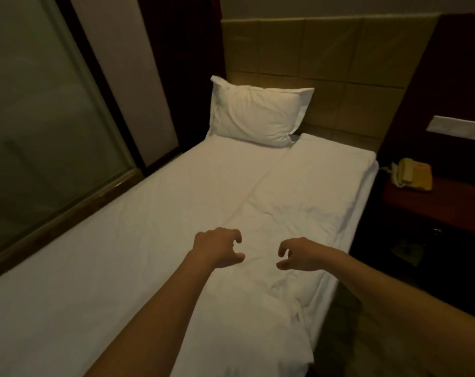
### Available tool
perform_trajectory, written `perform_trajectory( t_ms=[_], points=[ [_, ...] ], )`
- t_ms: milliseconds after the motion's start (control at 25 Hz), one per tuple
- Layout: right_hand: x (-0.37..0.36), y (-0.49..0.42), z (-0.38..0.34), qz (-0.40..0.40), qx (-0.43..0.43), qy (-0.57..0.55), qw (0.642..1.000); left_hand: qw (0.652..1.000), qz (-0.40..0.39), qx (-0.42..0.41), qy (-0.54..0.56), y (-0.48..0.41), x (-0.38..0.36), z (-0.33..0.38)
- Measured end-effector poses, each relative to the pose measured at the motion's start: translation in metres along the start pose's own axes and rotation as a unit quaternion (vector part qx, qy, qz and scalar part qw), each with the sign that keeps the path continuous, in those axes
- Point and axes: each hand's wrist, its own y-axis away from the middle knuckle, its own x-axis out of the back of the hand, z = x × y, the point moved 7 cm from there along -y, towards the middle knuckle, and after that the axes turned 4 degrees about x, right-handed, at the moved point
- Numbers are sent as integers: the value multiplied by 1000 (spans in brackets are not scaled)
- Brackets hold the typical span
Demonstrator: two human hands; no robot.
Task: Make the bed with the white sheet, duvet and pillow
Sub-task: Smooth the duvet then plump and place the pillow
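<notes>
The left hand (217, 247) and right hand (299, 254) hover over the duvet (299, 202) — well toward the foot from the pillow (255, 115). Both are released — fingers half-curled, grasping nothing.

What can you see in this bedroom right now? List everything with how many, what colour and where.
pillow: one, white, at the head of the bed, leaning on the headboard
headboard: one, tan padded squares, on the wall behind the bed
sheet: one, white, smooth over the bed's left half
duvet: one, white, rumpled along the bed's right half
telephone: one, beige, on the bedside table
bedside table: one, reddish brown, right of the bed
glass panel: one, frosted, greenish, left of the bed
left hand: one, above the duvet, fingers loosely curled, holding nothing
right hand: one, beside it above the duvet, likewise holding nothing
</notes>
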Motion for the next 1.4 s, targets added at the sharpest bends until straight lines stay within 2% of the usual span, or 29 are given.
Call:
perform_trajectory(
  t_ms=[280, 640, 840, 1000, 1200, 1400],
  points=[
    [63, 39, 127, 28, -55, -25, 998, 995, -35, -68, -66, -73, 23, 142],
    [188, 43, 304, 48, -67, -25, 996, 994, -50, -76, -53, -205, 55, 305],
    [234, -16, 373, 25, -75, -36, 996, 992, -70, -77, -69, -298, 63, 339],
    [286, -83, 439, 16, -100, -39, 994, 990, -76, -83, -85, -415, 77, 358],
    [367, -151, 527, 53, -149, -80, 984, 983, -78, -120, -113, -565, 103, 399],
    [406, -241, 603, 44, -163, -119, 978, 973, -55, -157, -158, -696, 105, 438]
  ],
)
